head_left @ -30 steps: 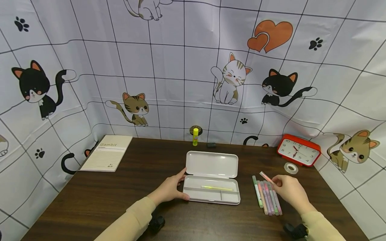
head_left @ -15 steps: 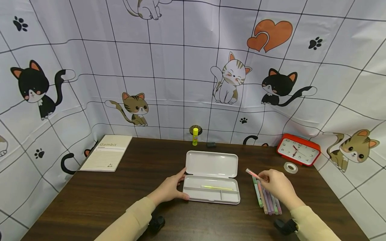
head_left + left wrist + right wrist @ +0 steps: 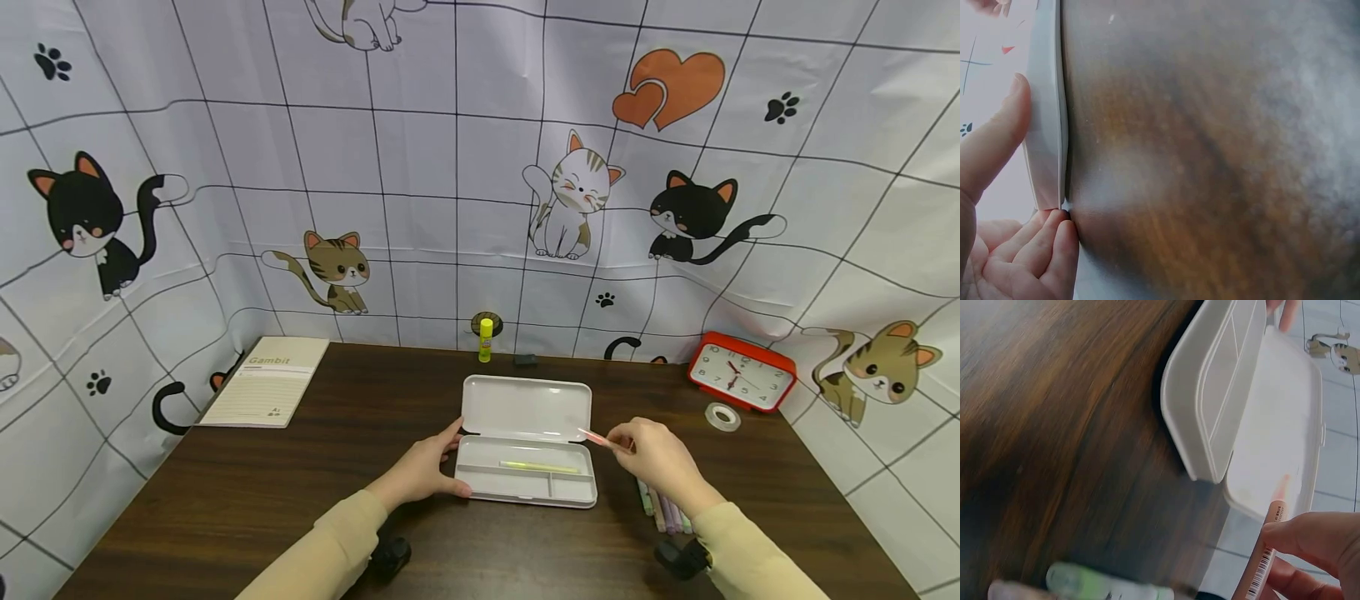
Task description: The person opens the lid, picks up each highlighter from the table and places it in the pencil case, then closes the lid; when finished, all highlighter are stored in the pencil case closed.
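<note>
The right hand point(image 3: 652, 454) pinches a slim pink plastic marker point(image 3: 1262, 565) by its barrel, one end over the right edge of an open white rectangular pencil case point(image 3: 502, 483). The marker looks light, stiff and smooth, best held mid-barrel. The left hand point(image 3: 418, 475) grips the case's left end. A slim yellow marker point(image 3: 540, 467) lies inside; slim pastel markers point(image 3: 670, 510) lie off the case's right edge.

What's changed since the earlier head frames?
The right hand has carried the pink pen leftward, from over the row of pens to the right side of the open case, without letting go. The left hand still holds the case; the yellow pen inside hasn't moved.
</note>
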Demonstrator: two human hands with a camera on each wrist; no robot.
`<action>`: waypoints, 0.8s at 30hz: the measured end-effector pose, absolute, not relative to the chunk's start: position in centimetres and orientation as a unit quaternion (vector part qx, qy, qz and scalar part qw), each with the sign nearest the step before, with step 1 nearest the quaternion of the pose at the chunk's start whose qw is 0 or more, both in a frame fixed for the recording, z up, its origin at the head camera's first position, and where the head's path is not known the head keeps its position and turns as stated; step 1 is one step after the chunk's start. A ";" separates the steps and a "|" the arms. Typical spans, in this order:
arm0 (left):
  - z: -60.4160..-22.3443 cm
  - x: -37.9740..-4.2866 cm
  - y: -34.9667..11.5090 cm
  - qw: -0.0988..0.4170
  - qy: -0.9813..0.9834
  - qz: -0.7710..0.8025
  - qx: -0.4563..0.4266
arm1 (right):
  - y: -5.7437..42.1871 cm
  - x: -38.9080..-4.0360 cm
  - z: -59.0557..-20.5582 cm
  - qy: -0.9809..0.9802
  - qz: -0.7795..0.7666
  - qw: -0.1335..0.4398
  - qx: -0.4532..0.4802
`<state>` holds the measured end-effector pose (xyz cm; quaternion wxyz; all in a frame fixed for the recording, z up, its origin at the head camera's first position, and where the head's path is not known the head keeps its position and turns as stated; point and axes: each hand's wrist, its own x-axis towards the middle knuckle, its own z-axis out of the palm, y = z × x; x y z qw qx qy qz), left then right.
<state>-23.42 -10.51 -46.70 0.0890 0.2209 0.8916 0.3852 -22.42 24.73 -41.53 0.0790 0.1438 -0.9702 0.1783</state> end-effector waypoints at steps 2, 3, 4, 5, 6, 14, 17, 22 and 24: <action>-46.7 -23.4 -10.5 0.087 0.893 0.382 0.221 | 24.2 -22.5 -41.6 -0.970 0.178 0.078 0.147; -46.8 -23.4 -10.5 0.086 0.894 0.382 0.220 | 23.9 -22.6 -41.7 -0.969 0.179 0.078 0.150; -46.7 -23.4 -10.6 0.086 0.894 0.381 0.220 | 23.6 -22.7 -41.8 -0.969 0.179 0.076 0.153; -46.7 -23.4 -10.6 0.085 0.895 0.379 0.220 | 23.3 -22.8 -41.8 -0.968 0.180 0.076 0.155; -46.7 -23.4 -10.6 0.085 0.894 0.380 0.220 | 23.0 -22.9 -41.9 -0.968 0.181 0.076 0.158; -46.6 -23.4 -10.6 0.090 0.891 0.384 0.224 | 20.4 -23.3 -42.3 -0.962 0.183 0.073 0.190; -46.6 -23.4 -10.6 0.089 0.891 0.386 0.222 | 19.6 -23.4 -42.4 -0.963 0.184 0.059 0.190; -46.8 -23.5 -10.6 0.091 0.891 0.385 0.222 | 18.5 -23.5 -42.7 -0.961 0.180 0.044 0.206; -46.9 -23.5 -10.7 0.091 0.891 0.385 0.223 | 18.1 -23.5 -42.8 -0.959 0.174 0.046 0.221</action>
